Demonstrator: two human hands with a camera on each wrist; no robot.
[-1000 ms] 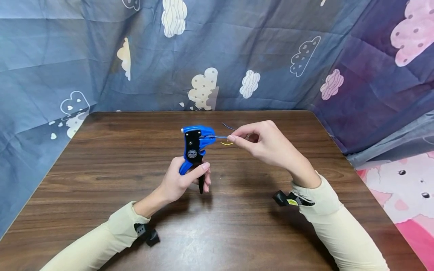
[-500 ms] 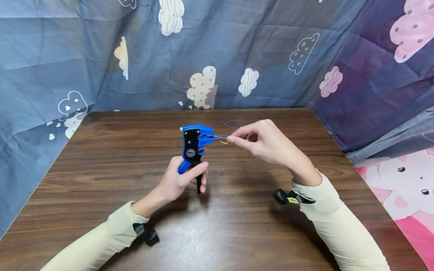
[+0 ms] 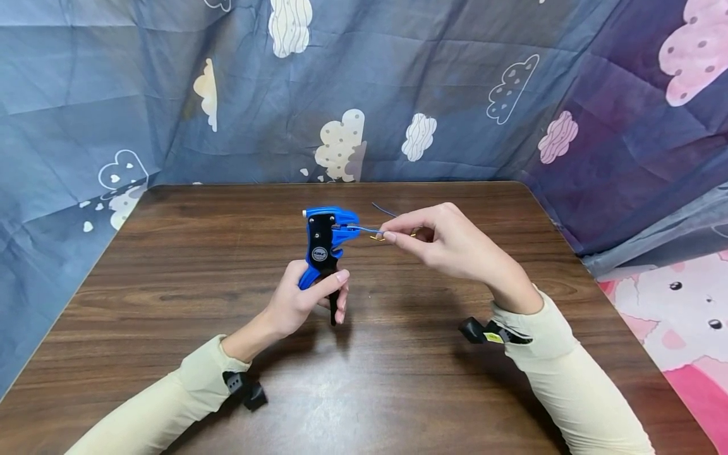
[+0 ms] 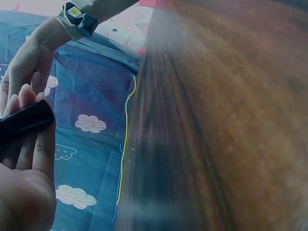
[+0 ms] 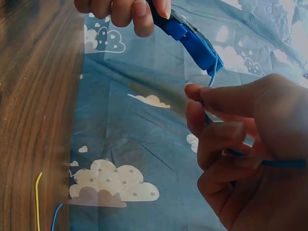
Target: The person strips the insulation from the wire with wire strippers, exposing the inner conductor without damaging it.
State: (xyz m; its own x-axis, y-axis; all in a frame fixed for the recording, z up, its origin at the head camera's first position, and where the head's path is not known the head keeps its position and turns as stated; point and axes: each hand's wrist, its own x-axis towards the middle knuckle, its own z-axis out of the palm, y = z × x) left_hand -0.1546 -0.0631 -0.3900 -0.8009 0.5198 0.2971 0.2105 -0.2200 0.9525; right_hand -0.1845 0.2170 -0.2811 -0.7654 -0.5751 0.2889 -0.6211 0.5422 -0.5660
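Observation:
My left hand [image 3: 301, 302] holds a blue and black wire stripper [image 3: 321, 240] upright by its handles, thumb in front and fingers behind. In the left wrist view only a black handle [image 4: 29, 120] of it shows. My right hand [image 3: 452, 243] pinches a blue wire [image 3: 368, 229] between thumb and index finger, just right of the tool's nose. The wire's end lies at the stripper's jaws; how deep it sits is hard to tell. In the right wrist view the wire's tail [image 5: 284, 163] runs back through the curled fingers.
On the brown wooden table [image 3: 170, 272] behind my right hand lie a yellow wire [image 4: 126, 125] and another blue wire [image 3: 382, 209], partly hidden in the head view. Patterned cloth [image 3: 370, 82] hangs behind the table and along its sides.
The stripper and both hands stay almost in place, with only slight shifts. The wire between the right fingertips and the tool shows a little differently at the jaws.

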